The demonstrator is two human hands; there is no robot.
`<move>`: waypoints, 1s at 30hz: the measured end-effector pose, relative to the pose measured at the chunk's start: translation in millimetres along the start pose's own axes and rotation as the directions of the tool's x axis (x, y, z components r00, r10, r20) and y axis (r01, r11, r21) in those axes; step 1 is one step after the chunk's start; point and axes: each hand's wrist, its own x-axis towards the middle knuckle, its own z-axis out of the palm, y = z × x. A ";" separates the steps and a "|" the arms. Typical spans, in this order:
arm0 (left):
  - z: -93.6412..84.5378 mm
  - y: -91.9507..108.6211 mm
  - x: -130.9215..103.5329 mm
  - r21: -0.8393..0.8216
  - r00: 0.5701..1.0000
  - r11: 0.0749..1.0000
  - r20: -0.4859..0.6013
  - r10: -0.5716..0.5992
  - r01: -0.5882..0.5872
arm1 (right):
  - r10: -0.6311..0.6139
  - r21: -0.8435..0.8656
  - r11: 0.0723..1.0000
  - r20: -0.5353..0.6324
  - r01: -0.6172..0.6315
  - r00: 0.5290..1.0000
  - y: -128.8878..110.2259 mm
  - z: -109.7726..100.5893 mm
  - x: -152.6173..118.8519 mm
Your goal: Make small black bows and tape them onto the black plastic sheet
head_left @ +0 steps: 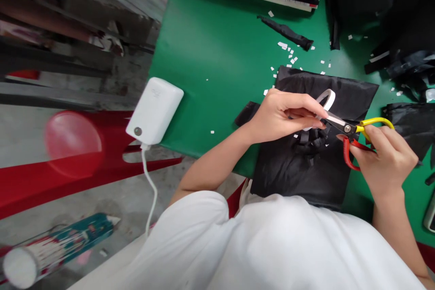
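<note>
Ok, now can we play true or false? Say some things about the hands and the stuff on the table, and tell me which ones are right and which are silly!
1. The right hand holds the scissors. True.
2. The left hand holds a spoon. False: it holds a white strip.
3. Both scissor handles are blue. False: there is a yellow handle and a red handle.
4. Some white bits lie on the table. True.
5. The table is green. True.
6. Nothing is plugged into the white box. False: a white cable is.
</note>
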 end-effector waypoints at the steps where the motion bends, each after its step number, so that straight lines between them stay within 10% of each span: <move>1: -0.1 -0.3 0.1 0.017 1.000 1.000 0.002 0.018 -0.018 | -0.005 0.006 1.000 -0.006 0.005 1.000 0.6 0.4 -0.7; 11: -2.7 -5.3 3.0 0.338 0.944 0.886 0.019 0.330 -0.317 | 0.014 0.020 1.000 0.011 -0.014 1.000 -1.6 0.4 -0.9; 20: -9.3 -5.8 0.2 0.475 0.962 0.839 0.068 0.264 -0.264 | 0.170 -0.098 0.981 0.032 -0.166 0.985 -7.2 -1.4 0.5; 26: -17.4 -22.6 1.5 0.855 0.939 0.447 0.121 0.321 -0.263 | 0.400 -0.183 0.911 0.187 -0.369 0.897 -5.4 2.1 1.1; 30: -17.6 -28.1 1.5 0.889 0.960 0.399 0.132 0.246 -0.225 | 0.477 -0.184 0.878 0.285 -0.441 0.831 -6.7 3.0 1.9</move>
